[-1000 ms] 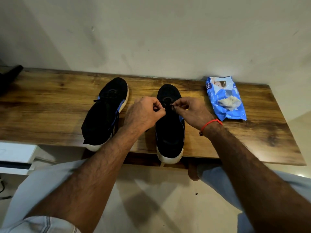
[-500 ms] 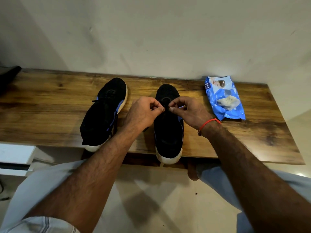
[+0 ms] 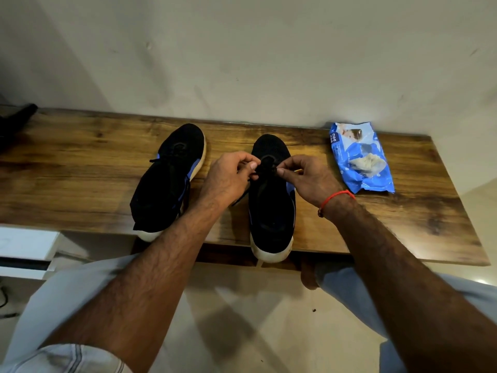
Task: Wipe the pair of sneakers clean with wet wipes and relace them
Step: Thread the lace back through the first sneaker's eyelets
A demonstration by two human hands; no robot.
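Your left hand [image 3: 228, 176] & right hand [image 3: 306, 179] each pinch the thin, floppy black lace [image 3: 265, 169] over the right sneaker [image 3: 271, 211] — grip near ends, it'll slip.

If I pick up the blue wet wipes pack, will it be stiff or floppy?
Probably floppy: the wet wipes pack looks crinkled and sagging, like soft film. Its glossy surface may be slightly slippery. It lies flat on the wooden table, so rolling seems unlikely.

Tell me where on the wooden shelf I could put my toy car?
The widest bare wood lies left of the left sneaker. A smaller patch sits in front of the wipes pack. The middle is crowded: both hands, left hand and right hand, work the lace over the right sneaker.
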